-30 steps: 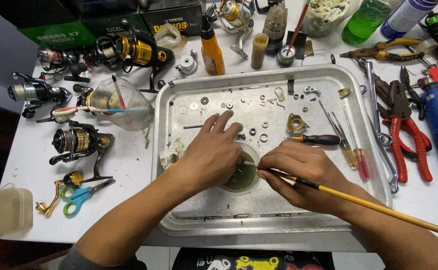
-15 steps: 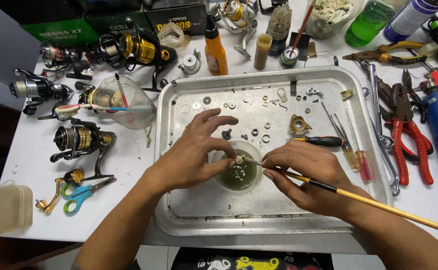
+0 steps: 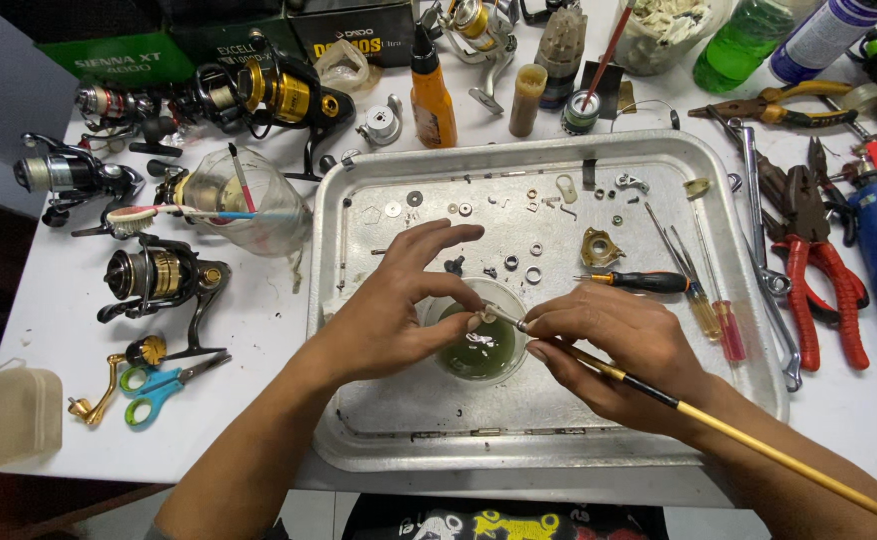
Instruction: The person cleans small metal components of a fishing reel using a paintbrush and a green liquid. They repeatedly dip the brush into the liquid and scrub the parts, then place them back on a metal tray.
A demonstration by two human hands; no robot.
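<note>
While both forearms reach in from the bottom edge over the dented silver metal tray (image 3: pixel 599 440), the left hand (image 3: pixel 399 310) hangs palm-down above the small round clear bowl of murky green liquid (image 3: pixel 479 345), its thumb and forefinger pinched on a tiny pale metal part (image 3: pixel 486 316) just over the bowl's rim, the other fingers fanned loosely upward. The right hand (image 3: pixel 619 345) lies to the right of the bowl, fingers closed pencil-style around a long thin brush with a yellow-and-black handle (image 3: pixel 719 425), whose tip touches the pinched part. A black-handled screwdriver (image 3: pixel 639 281) lies just beyond the right knuckles.
</note>
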